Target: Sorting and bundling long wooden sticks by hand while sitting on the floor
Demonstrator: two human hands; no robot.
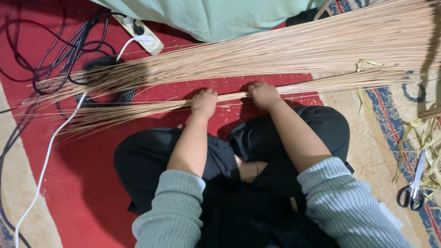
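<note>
Grey-green knit sleeves (177,202) pushed up to the elbows, nearest the camera, above crossed legs in black trousers (147,160). Seated on the red carpet (73,183). Left hand (204,102) closed, knuckles up, around a thin bundle of sticks (138,109); right hand (263,94) closed on the same bundle just to the right. Bundle laid crosswise on the carpet just beyond the knees, tips fanned out to the left, probably held at two points to keep the stems parallel and stop them splaying. Larger pile of sticks (298,46) spread farther away, reaching the far right. Pale green garment (211,16) of another person at the far edge. White power strip (140,33) and black cables (55,50) at far left, white cord (46,160) trailing near. Scissors (412,193) at right beside dried leaf scraps (429,138), well apart from both hands.
</note>
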